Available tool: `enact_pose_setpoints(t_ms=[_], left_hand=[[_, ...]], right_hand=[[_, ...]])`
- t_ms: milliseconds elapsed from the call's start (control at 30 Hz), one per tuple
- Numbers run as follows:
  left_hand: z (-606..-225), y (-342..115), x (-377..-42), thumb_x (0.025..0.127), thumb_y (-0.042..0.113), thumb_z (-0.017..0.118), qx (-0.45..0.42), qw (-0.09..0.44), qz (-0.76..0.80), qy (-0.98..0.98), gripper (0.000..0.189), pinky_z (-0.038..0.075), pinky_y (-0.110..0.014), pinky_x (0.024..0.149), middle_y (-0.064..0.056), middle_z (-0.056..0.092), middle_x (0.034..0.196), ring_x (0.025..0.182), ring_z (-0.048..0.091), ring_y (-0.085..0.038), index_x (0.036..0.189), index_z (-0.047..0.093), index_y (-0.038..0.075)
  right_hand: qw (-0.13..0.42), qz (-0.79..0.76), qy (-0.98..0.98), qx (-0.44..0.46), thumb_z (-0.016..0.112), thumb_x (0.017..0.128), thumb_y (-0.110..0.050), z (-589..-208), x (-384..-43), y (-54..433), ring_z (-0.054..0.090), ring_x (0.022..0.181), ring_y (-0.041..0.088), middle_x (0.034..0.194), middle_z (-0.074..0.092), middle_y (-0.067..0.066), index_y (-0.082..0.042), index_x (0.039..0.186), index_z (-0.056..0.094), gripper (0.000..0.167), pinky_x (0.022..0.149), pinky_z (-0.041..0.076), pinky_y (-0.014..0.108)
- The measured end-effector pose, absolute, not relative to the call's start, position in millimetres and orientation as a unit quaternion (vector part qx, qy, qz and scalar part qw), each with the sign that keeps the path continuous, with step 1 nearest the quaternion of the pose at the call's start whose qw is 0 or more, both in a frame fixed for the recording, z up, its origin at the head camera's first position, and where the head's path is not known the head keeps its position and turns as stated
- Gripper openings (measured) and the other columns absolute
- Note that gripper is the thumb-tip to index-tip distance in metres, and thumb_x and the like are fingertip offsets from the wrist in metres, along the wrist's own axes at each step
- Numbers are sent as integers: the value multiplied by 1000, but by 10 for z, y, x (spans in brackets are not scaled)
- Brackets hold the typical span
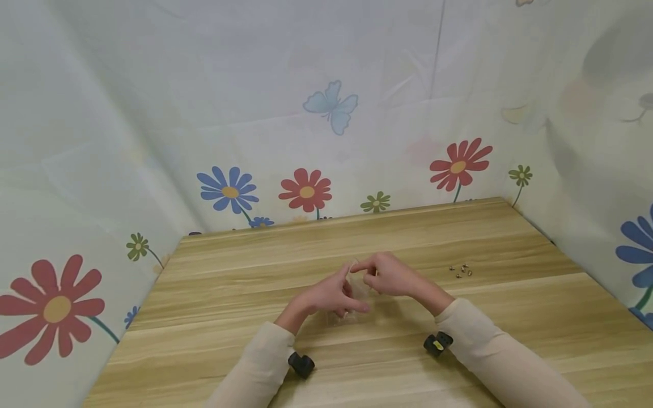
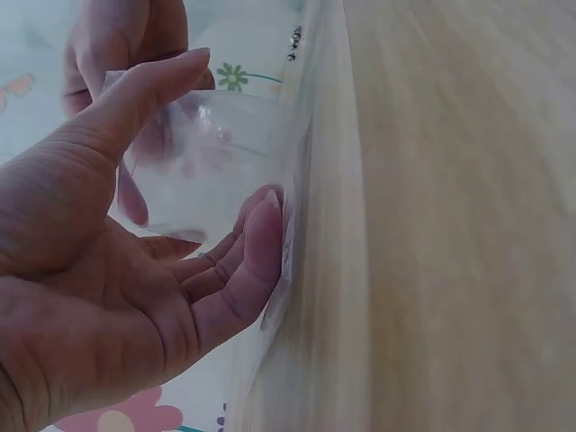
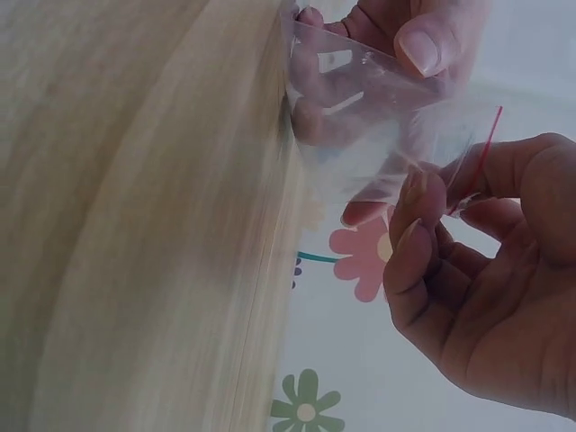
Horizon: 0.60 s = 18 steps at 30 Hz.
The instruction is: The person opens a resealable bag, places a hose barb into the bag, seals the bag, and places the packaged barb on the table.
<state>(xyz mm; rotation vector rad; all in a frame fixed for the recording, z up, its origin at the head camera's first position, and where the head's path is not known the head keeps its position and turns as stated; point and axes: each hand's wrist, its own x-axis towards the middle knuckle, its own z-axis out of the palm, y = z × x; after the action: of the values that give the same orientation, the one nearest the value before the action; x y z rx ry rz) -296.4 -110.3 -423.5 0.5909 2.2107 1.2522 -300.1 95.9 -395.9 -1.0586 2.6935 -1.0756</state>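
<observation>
A clear zip bag (image 1: 360,290) with a red line along its mouth (image 3: 490,139) is between the two hands above the wooden table (image 1: 245,277). My left hand (image 1: 331,294) holds the bag from the left, its thumb stretched out and its other fingers bent around the plastic (image 2: 211,135). At the red-lined end, my right hand (image 1: 390,276) pinches the bag near its mouth; the remaining fingers (image 3: 418,270) are curled. The clear plastic makes it hard to tell exactly which fingertips are inside it.
Several small shiny metal pieces (image 1: 461,271) lie on the table to the right of the hands. White cloth walls (image 1: 255,113) printed with flowers stand behind the table and at both sides. A small black camera sits at each wrist.
</observation>
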Motion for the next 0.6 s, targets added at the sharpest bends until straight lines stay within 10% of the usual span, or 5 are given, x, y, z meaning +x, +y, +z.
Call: enact_pose_setpoints(t_ms=[600], left_hand=[[-4258,-1099,-2983,86,33,81,202,263,479,813,94,57,-38,65,-10,68,88,60,61,-24,154,16,22]], right_hand=[[30,-329,879,-344,75,87,-21,-3994,-3026,960,43,50,3,60,56,-8,1,120,70,40,49,34,21]])
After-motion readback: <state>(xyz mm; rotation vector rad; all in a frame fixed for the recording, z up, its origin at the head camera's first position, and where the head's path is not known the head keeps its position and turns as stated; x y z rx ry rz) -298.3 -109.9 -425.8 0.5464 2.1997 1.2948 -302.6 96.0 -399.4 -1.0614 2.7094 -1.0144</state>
